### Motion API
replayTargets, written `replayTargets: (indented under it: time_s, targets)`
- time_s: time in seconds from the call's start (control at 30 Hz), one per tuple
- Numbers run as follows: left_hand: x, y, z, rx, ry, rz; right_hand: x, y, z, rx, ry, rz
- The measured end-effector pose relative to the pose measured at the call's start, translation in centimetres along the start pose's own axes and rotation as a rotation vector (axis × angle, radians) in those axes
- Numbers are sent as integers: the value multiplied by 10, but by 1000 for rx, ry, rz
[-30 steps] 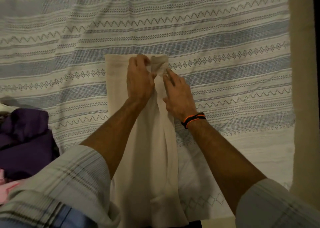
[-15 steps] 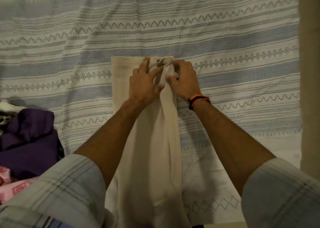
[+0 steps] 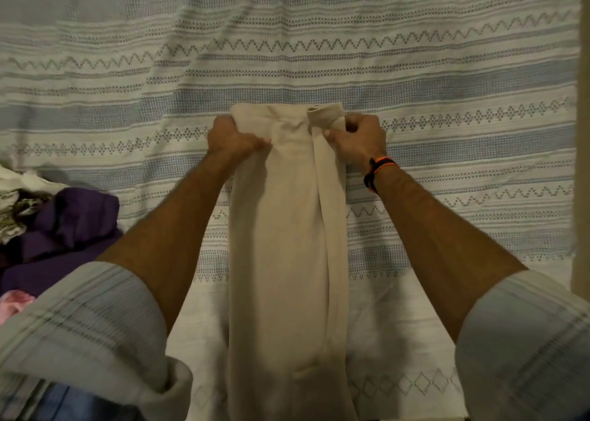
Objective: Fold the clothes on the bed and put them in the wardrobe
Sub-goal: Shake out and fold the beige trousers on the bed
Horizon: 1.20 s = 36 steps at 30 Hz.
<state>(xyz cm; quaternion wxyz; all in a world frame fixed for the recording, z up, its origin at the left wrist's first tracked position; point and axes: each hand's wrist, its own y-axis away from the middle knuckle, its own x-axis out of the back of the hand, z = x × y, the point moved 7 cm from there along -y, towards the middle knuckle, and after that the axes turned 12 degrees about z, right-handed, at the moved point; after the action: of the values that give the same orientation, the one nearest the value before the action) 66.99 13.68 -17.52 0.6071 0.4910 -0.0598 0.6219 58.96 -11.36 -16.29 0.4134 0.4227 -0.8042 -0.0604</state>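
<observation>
**Trousers held by both waist corners**

Head view: cream trousers (image 3: 287, 245) lie lengthwise on the striped bedsheet (image 3: 447, 107), waistband away from the person. The left hand (image 3: 234, 139) and the right hand (image 3: 359, 137) each clench a waist corner, probably to hold the band flat for folding. Unfolded clothes (image 3: 64, 229) wait at the left.

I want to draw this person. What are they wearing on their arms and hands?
Both arms have pale, light-coloured sleeves with thin darker stripes, rolled up near the elbows: the left sleeve and the right sleeve. Below them the forearms are uncovered. The right wrist wears a black and orange wristband. The left hand and right hand have no gloves.
</observation>
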Motion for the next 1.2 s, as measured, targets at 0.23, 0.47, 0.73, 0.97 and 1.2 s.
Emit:
replayTargets:
  time_s: [0.23, 0.47, 0.73, 0.97, 1.2]
  targets:
    - [20, -19, 33, -137, 38, 195, 21, -9, -27, 90, -84, 101]
    - [37, 2, 31, -293, 147, 209, 31, 10, -43, 281, -102, 89]
    - [56, 82, -11, -545, 163, -6, 45, 89, -2, 543, -59, 2]
    - [60, 169, -81, -791, -95, -94, 51, 179, 55, 825, 156, -115]
    - [46, 225, -156, -848, -317, -171, 46, 241, 116, 912, 363, -151]
